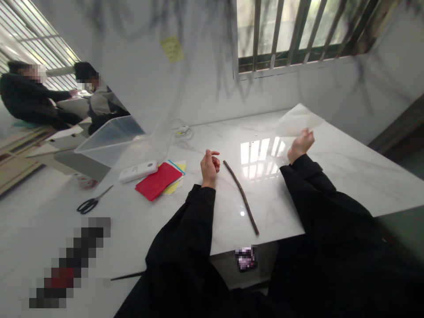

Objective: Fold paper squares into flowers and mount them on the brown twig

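My left hand hovers near the middle of the table, its fingers loosely bent and apart, with nothing visible in it. Just to its right, a thin brown stick lies slanted on the white marbled tabletop. Farther right, my right hand is raised, with its fingers closed at the lower edge of a thin whitish sheet. Whether the sheet is paper or plastic I cannot tell. Left of my left hand are a stack of red paper and some yellow sheets beneath it.
A white device lies behind the red paper. Black-handled scissors rest at the left, and a clear plastic bin stands behind. A small white item with a cord lies by the wall. Two people sit at the far left.
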Action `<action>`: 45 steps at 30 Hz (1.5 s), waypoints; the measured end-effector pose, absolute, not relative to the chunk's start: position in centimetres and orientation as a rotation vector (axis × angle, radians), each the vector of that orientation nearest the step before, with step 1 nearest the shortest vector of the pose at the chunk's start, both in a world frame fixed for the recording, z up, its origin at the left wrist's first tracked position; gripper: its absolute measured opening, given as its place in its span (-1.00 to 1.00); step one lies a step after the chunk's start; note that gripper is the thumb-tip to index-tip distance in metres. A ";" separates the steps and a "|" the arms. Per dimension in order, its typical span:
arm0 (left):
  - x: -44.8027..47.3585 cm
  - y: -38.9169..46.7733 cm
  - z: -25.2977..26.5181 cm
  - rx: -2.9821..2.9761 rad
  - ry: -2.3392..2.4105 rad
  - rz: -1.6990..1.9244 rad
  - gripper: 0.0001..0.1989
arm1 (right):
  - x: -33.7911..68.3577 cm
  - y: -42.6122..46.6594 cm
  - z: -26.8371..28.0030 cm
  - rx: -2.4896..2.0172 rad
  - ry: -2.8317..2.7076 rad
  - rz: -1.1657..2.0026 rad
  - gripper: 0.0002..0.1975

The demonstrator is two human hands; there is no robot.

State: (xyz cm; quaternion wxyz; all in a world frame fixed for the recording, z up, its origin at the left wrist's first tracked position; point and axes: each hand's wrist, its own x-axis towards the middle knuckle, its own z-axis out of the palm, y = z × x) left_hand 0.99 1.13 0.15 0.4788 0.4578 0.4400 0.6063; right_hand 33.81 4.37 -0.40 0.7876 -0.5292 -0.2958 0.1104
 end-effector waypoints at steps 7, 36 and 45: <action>1.3 0.9 0.0 1.184 1.084 1.458 -0.38 | 37.3 2.2 -1.5 -1.834 -1.343 -0.401 -0.42; 1.4 1.0 -0.6 1.313 1.175 1.503 -0.36 | 18.4 -0.8 -0.5 -1.399 -1.604 0.291 -0.52; 1.0 0.3 -0.4 1.372 1.269 1.469 -0.48 | 19.4 0.6 -2.4 -1.291 -1.515 0.711 -0.55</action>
